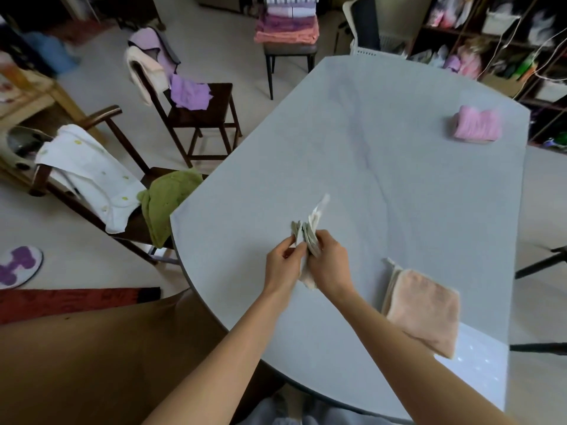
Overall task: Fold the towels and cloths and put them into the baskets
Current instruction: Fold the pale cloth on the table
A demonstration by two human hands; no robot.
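Note:
My left hand point(283, 265) and my right hand point(329, 260) both grip a small pale grey-green and white cloth point(310, 231), bunched upright between them just above the grey table point(383, 154). A folded peach towel point(425, 308) lies flat on the table to the right of my right arm. A folded pink towel point(477, 125) sits near the table's far right edge. No basket is clearly in view.
Left of the table stand wooden chairs: one holds a green towel point(167, 200) and a white cloth point(89, 176), another a purple cloth point(190, 92). A far chair carries a stack of folded towels point(287, 29). Cluttered shelves point(491, 35) line the back right.

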